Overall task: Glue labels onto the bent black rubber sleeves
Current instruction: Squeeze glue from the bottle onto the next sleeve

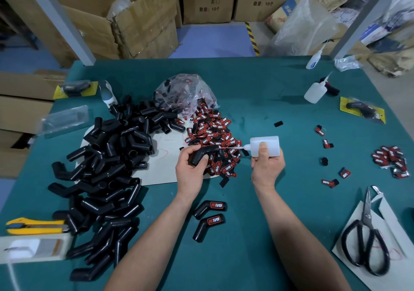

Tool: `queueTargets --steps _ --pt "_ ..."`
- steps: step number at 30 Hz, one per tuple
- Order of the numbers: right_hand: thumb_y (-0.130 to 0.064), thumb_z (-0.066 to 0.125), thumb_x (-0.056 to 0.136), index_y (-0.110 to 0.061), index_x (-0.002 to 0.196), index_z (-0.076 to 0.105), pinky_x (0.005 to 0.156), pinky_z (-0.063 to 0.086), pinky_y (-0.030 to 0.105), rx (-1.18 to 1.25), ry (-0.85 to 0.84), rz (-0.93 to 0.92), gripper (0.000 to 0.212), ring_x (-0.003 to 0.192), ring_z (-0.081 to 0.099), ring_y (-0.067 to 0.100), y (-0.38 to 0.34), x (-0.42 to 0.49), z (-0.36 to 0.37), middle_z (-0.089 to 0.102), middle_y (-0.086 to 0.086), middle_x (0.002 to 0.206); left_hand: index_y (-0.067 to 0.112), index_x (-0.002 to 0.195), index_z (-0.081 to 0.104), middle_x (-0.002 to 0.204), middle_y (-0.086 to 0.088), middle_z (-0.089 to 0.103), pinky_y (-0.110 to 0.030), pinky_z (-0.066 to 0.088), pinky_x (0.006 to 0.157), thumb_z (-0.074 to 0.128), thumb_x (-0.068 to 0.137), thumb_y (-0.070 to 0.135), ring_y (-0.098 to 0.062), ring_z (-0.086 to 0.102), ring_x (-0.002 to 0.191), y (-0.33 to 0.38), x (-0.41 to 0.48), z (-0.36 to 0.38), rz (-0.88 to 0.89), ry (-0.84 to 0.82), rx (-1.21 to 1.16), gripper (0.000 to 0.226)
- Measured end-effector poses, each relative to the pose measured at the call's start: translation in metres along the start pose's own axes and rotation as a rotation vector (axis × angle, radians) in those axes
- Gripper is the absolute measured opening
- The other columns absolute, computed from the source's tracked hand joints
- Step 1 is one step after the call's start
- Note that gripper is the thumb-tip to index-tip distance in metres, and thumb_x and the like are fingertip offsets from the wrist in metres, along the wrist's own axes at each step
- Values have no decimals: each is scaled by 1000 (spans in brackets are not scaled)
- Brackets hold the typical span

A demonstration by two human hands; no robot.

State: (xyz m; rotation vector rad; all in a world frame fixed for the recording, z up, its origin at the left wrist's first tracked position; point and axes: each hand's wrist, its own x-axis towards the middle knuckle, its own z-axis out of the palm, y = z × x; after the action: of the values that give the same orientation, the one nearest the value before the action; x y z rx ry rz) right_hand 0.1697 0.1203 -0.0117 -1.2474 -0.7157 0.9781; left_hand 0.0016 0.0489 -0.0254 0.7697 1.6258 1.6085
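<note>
My left hand [190, 167] grips a bent black rubber sleeve [207, 152] above the red-and-black label heap [215, 133]. My right hand [266, 165] holds a white glue bottle [267, 145] sideways, its thin nozzle pointing left and touching the sleeve's upper end. Two sleeves with labels on them, one [210, 207] above the other [208, 224], lie on the green table [268, 102] between my forearms. A large heap of bare black sleeves [112, 167] covers the left side.
Scissors [365, 234] lie on white paper at the right. Loose labels [391, 158] are scattered at the right. Two more glue bottles [315, 91] stand at the back right. A yellow utility knife [35, 225] lies at the left edge. A plastic bag [183, 91] lies behind the labels. Cardboard boxes stand beyond the table.
</note>
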Motion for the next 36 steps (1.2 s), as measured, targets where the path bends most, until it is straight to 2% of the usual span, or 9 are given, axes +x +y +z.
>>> queueTargets --steps 7,13,19,24,30,34,36 --pt "-31 66 84 -16 82 52 35 36 20 3 -7 9 20 39 46 9 0 -3 1 56 -10 53 46 102 69 109 -7 71 -24 53 91 75 89 4 -10 67 96 -1 0 0 10 4 -2 44" --pt "-42 68 77 -17 81 52 35 37 20 1 -8 6 30 38 45 11 -1 -2 1 56 -9 54 43 103 69 109 -4 71 -21 53 89 75 88 6 -9 67 96 -2 1 -1 13 9 5 41" --pt "-29 65 86 -17 82 53 35 36 20 -19 -4 6 18 39 46 10 0 -2 0 57 -8 54 43 104 69 108 -1 72 -20 53 88 76 87 8 -9 68 97 -3 1 0 11 12 7 40" --pt "-27 65 86 -16 81 54 35 37 20 -16 -4 8 16 39 47 10 -2 -3 1 57 -8 54 41 103 69 106 2 73 -17 52 86 76 87 6 -6 68 95 -3 1 -1 4 17 -1 40" --pt "-31 65 84 -16 81 53 35 36 21 -18 -8 8 20 38 45 12 1 -3 1 55 -4 58 31 107 68 107 2 72 -17 52 87 76 88 2 -5 67 95 -2 1 0 0 8 4 35" --pt "-40 66 78 -16 80 52 35 36 21 -28 -26 2 28 38 44 12 2 -6 2 55 -6 57 33 106 68 107 2 72 -17 52 87 75 88 3 -6 67 95 -3 0 0 3 3 6 37" --pt "-38 66 80 -16 81 53 35 37 21 -37 -28 -5 26 38 45 12 2 -7 3 55 -9 56 35 106 68 108 2 72 -19 52 89 76 88 3 -7 67 96 -3 0 0 5 2 6 37"
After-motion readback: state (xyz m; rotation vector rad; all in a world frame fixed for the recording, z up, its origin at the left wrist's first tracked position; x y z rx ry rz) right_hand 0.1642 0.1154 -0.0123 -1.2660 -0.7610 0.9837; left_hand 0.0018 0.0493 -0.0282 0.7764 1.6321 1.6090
